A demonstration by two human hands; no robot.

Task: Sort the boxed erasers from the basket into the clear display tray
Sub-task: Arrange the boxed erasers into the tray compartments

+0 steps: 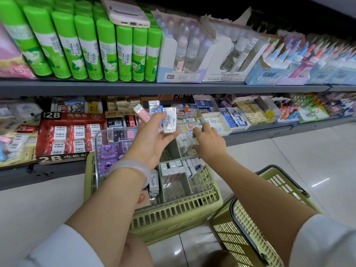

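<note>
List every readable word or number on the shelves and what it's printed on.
"2B": red eraser carton, front strip and top edge.
"2B ERASER": white erasers inside that carton, barely legible.
"GLUE": green glue sticks.
"Water Glue": white bottle box.
Price stickers, and the boxed erasers in the left hand: too small.

1. The scene is brightly and evenly lit from overhead; white streaks of glare lie on the glossy floor tiles (316,182) at right.
2. The top right corner falls into deep shadow above the upper shelf (173,86).
3. Wide-angle distortion bows that shelf's edge and leans the green glue sticks (107,51) outward toward the left edge.
4. The clear display tray (210,182) shows faint reflections on its walls.
5. Focus is fair at centre, where labels read; packaging at the far edges and the white sleeves (325,241) at the bottom are soft and smeared.
</note>
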